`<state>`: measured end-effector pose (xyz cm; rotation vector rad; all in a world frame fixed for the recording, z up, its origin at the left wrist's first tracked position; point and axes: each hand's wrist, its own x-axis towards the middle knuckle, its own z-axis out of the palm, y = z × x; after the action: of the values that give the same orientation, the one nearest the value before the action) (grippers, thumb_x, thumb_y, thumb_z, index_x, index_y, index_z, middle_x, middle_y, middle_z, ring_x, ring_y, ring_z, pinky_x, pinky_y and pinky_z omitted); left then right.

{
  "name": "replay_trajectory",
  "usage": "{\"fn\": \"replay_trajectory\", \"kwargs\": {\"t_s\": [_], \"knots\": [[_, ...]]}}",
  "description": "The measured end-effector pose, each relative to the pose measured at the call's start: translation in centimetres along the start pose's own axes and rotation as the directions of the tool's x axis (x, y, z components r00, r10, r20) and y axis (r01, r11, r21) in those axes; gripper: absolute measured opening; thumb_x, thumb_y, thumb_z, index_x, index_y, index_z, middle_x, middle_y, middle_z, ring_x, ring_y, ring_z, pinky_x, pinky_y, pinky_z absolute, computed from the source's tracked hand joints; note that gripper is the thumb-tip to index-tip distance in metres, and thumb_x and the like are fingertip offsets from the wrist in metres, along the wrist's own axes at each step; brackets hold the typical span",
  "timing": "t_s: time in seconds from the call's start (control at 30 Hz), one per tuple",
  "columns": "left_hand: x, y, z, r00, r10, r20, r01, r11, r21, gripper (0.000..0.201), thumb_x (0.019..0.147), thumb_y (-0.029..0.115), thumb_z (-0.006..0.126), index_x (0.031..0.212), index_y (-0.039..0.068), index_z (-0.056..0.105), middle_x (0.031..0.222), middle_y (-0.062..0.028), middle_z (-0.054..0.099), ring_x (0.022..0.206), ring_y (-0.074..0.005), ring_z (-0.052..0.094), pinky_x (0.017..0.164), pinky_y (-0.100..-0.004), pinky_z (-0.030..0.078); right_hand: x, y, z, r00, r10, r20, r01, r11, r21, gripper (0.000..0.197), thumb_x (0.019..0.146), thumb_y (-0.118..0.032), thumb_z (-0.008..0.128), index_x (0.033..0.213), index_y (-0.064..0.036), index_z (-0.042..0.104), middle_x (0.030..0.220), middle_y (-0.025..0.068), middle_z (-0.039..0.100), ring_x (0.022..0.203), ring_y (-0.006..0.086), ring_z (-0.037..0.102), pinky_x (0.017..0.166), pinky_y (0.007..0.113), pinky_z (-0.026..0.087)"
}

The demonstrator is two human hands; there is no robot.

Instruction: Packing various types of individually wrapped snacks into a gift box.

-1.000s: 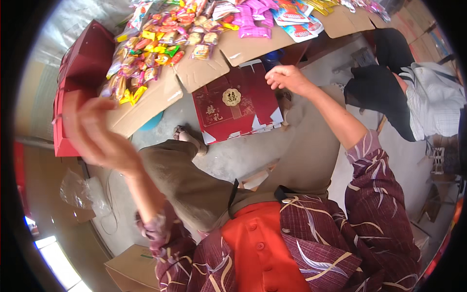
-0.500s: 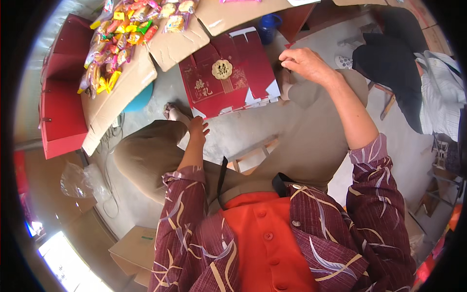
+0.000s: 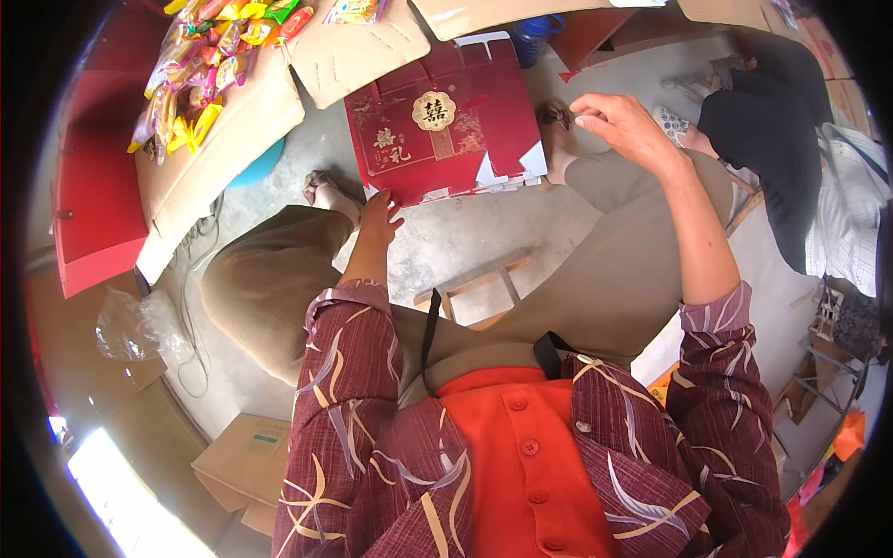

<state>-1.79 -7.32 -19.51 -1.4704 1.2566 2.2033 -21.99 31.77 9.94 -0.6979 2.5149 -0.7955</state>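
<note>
A flat-faced dark red gift box (image 3: 493, 116) with gold decoration lies ahead of me between my feet. White flaps with torn-looking edges show along its near side. My left hand (image 3: 378, 226) is at the box's near left corner, its fingers around the edge; the grip itself is partly hidden. Beyond the right side of the box, my right hand (image 3: 625, 126) hovers in the air above my right knee. Its fingers are bent and apart, and nothing shows in them.
Cardboard (image 3: 251, 121) at the upper left carries many wrapped candies (image 3: 219, 70). A red open box (image 3: 98, 200) stands beside it, and a blue jug (image 3: 535, 39) behind the gift box. A wooden stool (image 3: 484, 279) is beneath me. Another person's dark-clothed leg (image 3: 772, 139) is at right.
The view has shifted, moving the scene slightly upward in it. My right hand has drawn a little to the right, away from the box. My left hand stays at the same corner.
</note>
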Motion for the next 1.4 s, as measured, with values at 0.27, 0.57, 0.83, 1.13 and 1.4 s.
{"fn": "replay_trajectory", "kwargs": {"t_s": [0.27, 0.57, 0.83, 1.13, 1.4], "knots": [[0.0, 0.5, -0.1, 0.989, -0.148, 0.007, 0.148, 0.983, -0.113, 0.039, 0.095, 0.04, 0.062, 0.125, 0.018, 0.053, 0.123, -0.0053, 0.06, 0.118, -0.0281, 0.058, 0.102, -0.0549, 0.035, 0.4, 0.1, 0.3, 1.0, -0.003, -0.003, 0.003, 1.0, -0.011, 0.025, 0.094, -0.02, 0.064, 0.112, -0.0036, 0.066, 0.096, 0.014, 0.072, 0.086, 0.0242, 0.067, 0.078, 0.036, 0.052], [1.0, -1.4, -0.9, 0.964, -0.262, 0.037, 0.264, 0.955, -0.134, 0.029, 0.09, 0.037, 0.068, 0.107, 0.016, 0.058, 0.107, -0.0036, 0.061, 0.107, -0.0275, 0.059, 0.093, -0.0525, 0.042, 0.2, 1.0, 1.3, 0.998, 0.063, 0.013, -0.063, 0.998, 0.008, 0.022, 0.093, -0.019, 0.064, 0.109, -0.0041, 0.067, 0.094, 0.0125, 0.073, 0.086, 0.025, 0.068, 0.078, 0.037, 0.052], [-0.8, -1.1, 1.6, 0.969, -0.245, -0.016, 0.242, 0.965, -0.1, 0.028, 0.088, 0.039, 0.074, 0.098, 0.014, 0.063, 0.102, -0.0039, 0.063, 0.096, -0.0237, 0.06, 0.09, -0.0449, 0.046, -0.6, 2.3, 0.8, 0.997, 0.075, -0.005, -0.076, 0.997, -0.033, 0.019, 0.091, -0.021, 0.064, 0.101, -0.0053, 0.068, 0.091, 0.0104, 0.073, 0.085, 0.0276, 0.068, 0.077, 0.039, 0.052], [-4.3, 1.8, 5.2, 0.976, -0.062, 0.21, 0.081, 0.993, -0.087, 0.026, 0.094, 0.038, 0.068, 0.102, 0.014, 0.064, 0.081, -0.0029, 0.067, 0.072, -0.0179, 0.065, 0.071, -0.0375, 0.054, -0.7, 2.8, 0.4, 0.995, 0.099, 0.023, -0.098, 0.995, -0.029, 0.025, 0.092, -0.018, 0.065, 0.111, -0.0024, 0.066, 0.096, 0.0144, 0.071, 0.089, 0.0273, 0.067, 0.08, 0.038, 0.052], [-12.2, 5.1, 9.2, 0.939, 0.102, 0.33, -0.064, 0.99, -0.125, 0.017, 0.098, 0.029, 0.064, 0.105, 0.013, 0.063, 0.085, -0.0066, 0.069, 0.073, -0.0194, 0.066, 0.063, -0.0328, 0.055, -1.2, 3.6, 0.7, 0.999, 0.052, 0.011, -0.051, 0.995, -0.084, 0.044, 0.088, -0.017, 0.069, 0.129, -0.0056, 0.057, 0.12, 0.016, 0.065, 0.109, 0.0321, 0.063, 0.093, 0.041, 0.05]]}}
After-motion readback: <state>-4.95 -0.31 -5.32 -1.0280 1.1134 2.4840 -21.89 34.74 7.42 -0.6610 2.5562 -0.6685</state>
